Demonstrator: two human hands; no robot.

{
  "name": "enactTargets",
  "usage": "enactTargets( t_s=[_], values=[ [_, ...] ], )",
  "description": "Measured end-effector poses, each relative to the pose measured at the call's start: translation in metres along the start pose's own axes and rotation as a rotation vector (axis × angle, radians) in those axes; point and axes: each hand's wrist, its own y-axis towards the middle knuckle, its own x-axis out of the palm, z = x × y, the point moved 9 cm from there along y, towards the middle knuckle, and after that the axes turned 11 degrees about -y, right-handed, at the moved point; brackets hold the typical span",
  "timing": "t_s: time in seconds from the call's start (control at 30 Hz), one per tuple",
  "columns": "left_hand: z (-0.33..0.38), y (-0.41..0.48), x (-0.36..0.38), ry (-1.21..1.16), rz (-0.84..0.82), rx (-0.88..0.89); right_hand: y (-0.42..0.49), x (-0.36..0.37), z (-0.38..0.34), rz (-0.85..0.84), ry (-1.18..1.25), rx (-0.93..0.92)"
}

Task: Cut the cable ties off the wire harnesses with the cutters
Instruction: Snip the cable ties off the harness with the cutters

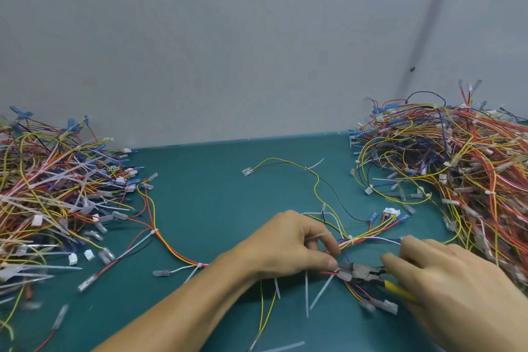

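Note:
A wire harness point(368, 234) of yellow, red, white and blue wires lies across the green mat, bound by white cable ties point(351, 240). My left hand point(288, 246) pinches the harness near the front centre, a white tie tail point(320, 236) sticking out above its fingers. My right hand point(457, 283) grips yellow-handled cutters point(368, 273), whose dark jaws point left and meet the wires right beside my left thumb and forefinger. Several loose tie tails point(321, 291) hang below the jaws. The cutters' handles are mostly hidden under my right palm.
A big tangled pile of harnesses point(463, 168) fills the right side. Another pile with many white tie tails point(57, 194) covers the left. A harness with red and orange wires point(155, 233) trails from it toward my left forearm. A grey wall stands behind the mat point(214, 197).

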Motion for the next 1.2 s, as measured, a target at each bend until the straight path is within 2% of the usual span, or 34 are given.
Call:
enactTargets(
  t_s=[0.17,0.23,0.27,0.33,0.5,0.6,0.7,0.8,1.03,1.2],
  values=[
    [-0.003,-0.003,0.004,-0.018,-0.060,-0.013,-0.002,0.009,0.002,-0.138,0.166,0.052],
    [-0.001,-0.002,0.004,0.038,-0.082,0.008,-0.004,0.006,0.002,-0.062,0.170,0.056],
    [0.001,-0.002,0.004,0.068,-0.085,0.022,-0.007,0.012,0.004,-0.091,0.176,0.089],
    [0.002,-0.002,0.002,0.092,-0.070,0.040,-0.007,0.024,0.008,-0.171,0.229,0.125],
    [0.002,-0.001,-0.002,0.008,0.004,0.056,-0.002,0.038,0.011,-0.229,0.367,0.139],
    [0.001,0.001,0.001,0.011,-0.001,0.061,-0.001,0.039,0.010,-0.254,0.354,0.140],
    [0.001,0.005,-0.001,0.103,0.114,0.075,-0.001,0.034,0.006,-0.252,0.330,0.153],
    [0.000,0.009,0.001,0.094,0.177,0.053,-0.001,0.025,-0.002,-0.237,0.235,0.145],
    [-0.008,0.012,-0.001,-0.073,0.158,-0.039,-0.003,0.024,-0.013,-0.229,0.016,0.133],
    [-0.007,0.012,-0.002,-0.068,0.174,-0.040,-0.003,0.024,-0.015,-0.264,-0.025,0.130]
  ],
)
